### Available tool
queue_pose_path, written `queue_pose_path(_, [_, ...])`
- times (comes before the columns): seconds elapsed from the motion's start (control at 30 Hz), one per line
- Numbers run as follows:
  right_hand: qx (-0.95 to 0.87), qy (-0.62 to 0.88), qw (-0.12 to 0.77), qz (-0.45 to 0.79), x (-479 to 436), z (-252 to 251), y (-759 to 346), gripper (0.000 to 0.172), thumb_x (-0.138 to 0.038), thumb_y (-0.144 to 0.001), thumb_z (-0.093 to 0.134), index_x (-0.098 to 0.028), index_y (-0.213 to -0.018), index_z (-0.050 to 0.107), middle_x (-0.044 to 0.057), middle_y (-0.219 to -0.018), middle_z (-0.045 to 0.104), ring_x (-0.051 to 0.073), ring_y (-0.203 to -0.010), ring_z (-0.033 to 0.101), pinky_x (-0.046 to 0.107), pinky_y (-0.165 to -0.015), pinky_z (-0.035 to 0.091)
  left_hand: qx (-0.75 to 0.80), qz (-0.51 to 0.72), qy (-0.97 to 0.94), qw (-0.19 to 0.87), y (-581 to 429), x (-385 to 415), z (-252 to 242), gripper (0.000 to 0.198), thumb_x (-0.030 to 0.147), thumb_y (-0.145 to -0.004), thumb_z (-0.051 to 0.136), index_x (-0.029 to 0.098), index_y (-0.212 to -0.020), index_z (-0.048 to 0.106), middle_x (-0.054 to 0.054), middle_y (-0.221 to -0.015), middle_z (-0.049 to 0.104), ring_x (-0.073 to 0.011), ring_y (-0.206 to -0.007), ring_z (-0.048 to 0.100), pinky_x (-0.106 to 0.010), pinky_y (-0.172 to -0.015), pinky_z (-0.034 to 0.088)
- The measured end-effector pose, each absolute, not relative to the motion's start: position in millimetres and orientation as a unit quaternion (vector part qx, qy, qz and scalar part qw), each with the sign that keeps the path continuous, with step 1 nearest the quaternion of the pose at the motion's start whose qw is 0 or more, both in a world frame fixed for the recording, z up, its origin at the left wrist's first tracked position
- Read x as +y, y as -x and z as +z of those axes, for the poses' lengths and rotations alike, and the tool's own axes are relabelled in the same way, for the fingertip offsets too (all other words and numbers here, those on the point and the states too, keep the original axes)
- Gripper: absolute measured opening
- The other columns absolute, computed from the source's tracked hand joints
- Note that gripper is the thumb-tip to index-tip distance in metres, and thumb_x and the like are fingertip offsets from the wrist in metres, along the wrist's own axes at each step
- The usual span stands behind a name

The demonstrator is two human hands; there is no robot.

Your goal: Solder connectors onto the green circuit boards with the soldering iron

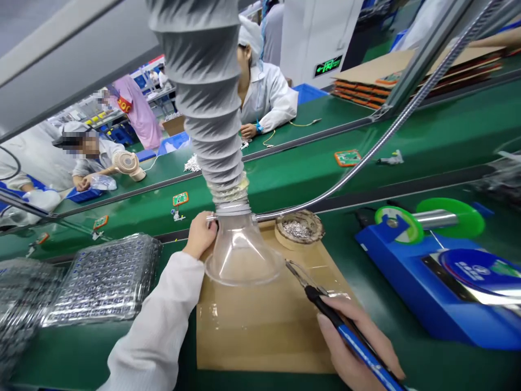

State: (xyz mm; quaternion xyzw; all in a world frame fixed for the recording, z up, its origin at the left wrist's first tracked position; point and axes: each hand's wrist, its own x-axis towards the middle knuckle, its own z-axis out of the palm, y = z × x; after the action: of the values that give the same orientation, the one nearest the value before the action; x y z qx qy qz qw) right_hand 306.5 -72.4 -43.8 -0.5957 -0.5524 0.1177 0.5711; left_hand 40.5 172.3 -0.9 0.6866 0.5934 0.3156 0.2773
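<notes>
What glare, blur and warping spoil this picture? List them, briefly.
Head view: the wide lens bends the conveyor rail; glare streaks the clear funnel, the blister trays and the blue stand; the left hand on the funnel and the right hand holding the soldering iron are sharp; far edges smear.

Green workbenches [448,125] in rows; flattened cardboard stack [407,76] beyond; green exit sign [328,65] on white wall [309,32].

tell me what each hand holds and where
Right hand: soldering iron, by its blue handle. Left hand: clear hood, at its neck.
</notes>
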Motion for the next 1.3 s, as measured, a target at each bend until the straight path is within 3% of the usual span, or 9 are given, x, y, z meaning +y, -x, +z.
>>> queue_pose_path(0.13, [-0.538,0.625,0.557,0.098,-69.4,-42.5,-300.6,0.018,-0.034,-0.089,0.068,-0.023,-0.103,0.070,0.005,-0.096,0.075,0.021,-0.081,0.073,0.029,-0.072,0.059,0.539,0.248,-0.783,0.185,3.2,93.8,-15.6,0.012,0.014,-0.082,0.057,0.021,-0.085,0.066,-0.006,-0.088,0.065,-0.0222,-0.090,0.062,-0.035,-0.086,0.051])
queue_pose_path(0.27, [-0.535,0.625,0.558,0.106,-65.2,-43.6,-295.5,0.019,-0.037,-0.089,0.067,-0.023,-0.101,0.070,0.005,-0.093,0.075,0.021,-0.079,0.073,0.028,-0.071,0.059,0.441,0.215,-0.846,0.210,17.4,30.1,-25.5,0.018,0.011,-0.081,0.051,0.020,-0.089,0.065,-0.009,-0.094,0.067,-0.0223,-0.092,0.062,-0.036,-0.085,0.051])
queue_pose_path(0.37, [-0.542,0.617,0.558,0.115,-64.7,-42.7,-291.9,0.021,-0.039,-0.089,0.067,-0.022,-0.100,0.070,0.005,-0.091,0.075,0.021,-0.076,0.072,0.029,-0.069,0.059,0.348,0.196,-0.883,0.248,11.1,5.9,-23.1,0.025,0.008,-0.078,0.052,0.021,-0.093,0.066,-0.008,-0.097,0.070,-0.0241,-0.104,0.063,-0.040,-0.098,0.051])
queue_pose_path(0.5, [-0.534,0.624,0.551,0.146,-68.9,-40.6,-274.7,0.028,-0.045,-0.088,0.068,-0.021,-0.103,0.071,0.007,-0.097,0.077,0.024,-0.085,0.074,0.033,-0.075,0.061,0.303,0.174,-0.906,0.239,3.1,-1.7,-17.4,0.036,0.007,-0.072,0.057,0.022,-0.103,0.069,-0.008,-0.121,0.071,-0.0296,-0.134,0.051,-0.048,-0.117,0.039])
queue_pose_path(0.7, [-0.590,0.571,0.492,0.289,-70.6,-52.1,-230.8,0.040,-0.049,-0.095,0.062,-0.024,-0.126,0.064,0.007,-0.113,0.077,0.025,-0.107,0.073,0.038,-0.093,0.059,0.313,0.173,-0.911,0.205,9.1,-18.9,-20.7,0.053,0.007,-0.066,0.055,0.022,-0.114,0.068,-0.009,-0.145,0.058,-0.0313,-0.142,0.044,-0.056,-0.121,0.030])
queue_pose_path(0.87, [-0.671,0.513,0.447,0.294,-67.0,-70.8,-223.0,0.040,-0.047,-0.096,0.059,-0.025,-0.130,0.062,0.006,-0.114,0.077,0.025,-0.104,0.074,0.039,-0.092,0.061,0.398,0.231,-0.876,0.144,39.0,-51.9,-10.9,0.050,0.008,-0.072,0.053,0.023,-0.118,0.068,-0.011,-0.139,0.062,-0.0301,-0.137,0.049,-0.056,-0.118,0.033])
queue_pose_path(1.03, [-0.649,0.543,0.451,0.284,-68.4,-77.2,-224.5,0.047,-0.049,-0.093,0.062,-0.028,-0.134,0.060,0.004,-0.119,0.075,0.029,-0.112,0.070,0.042,-0.097,0.056,0.546,0.291,-0.783,0.069,113.4,-71.8,16.0,0.027,0.012,-0.082,0.054,0.025,-0.099,0.071,-0.008,-0.105,0.072,-0.0257,-0.105,0.063,-0.047,-0.102,0.045])
queue_pose_path(1.13, [-0.618,0.569,0.449,0.305,-74.8,-64.7,-219.5,0.049,-0.055,-0.091,0.061,-0.029,-0.133,0.061,0.003,-0.117,0.076,0.032,-0.116,0.067,0.048,-0.107,0.049,0.662,0.325,-0.675,-0.020,180.3,-57.1,35.0,0.020,0.015,-0.087,0.054,0.024,-0.093,0.071,-0.008,-0.099,0.070,-0.0260,-0.104,0.062,-0.044,-0.102,0.045])
queue_pose_path(1.3, [-0.576,0.589,0.453,0.341,-83.4,-38.5,-210.0,0.045,-0.061,-0.086,0.062,-0.034,-0.123,0.064,0.005,-0.110,0.076,0.039,-0.117,0.066,0.059,-0.109,0.045,0.823,0.146,-0.539,-0.107,284.7,-6.9,61.0,0.030,0.013,-0.088,0.053,0.017,-0.112,0.071,-0.015,-0.113,0.063,-0.0311,-0.110,0.057,-0.042,-0.100,0.045])
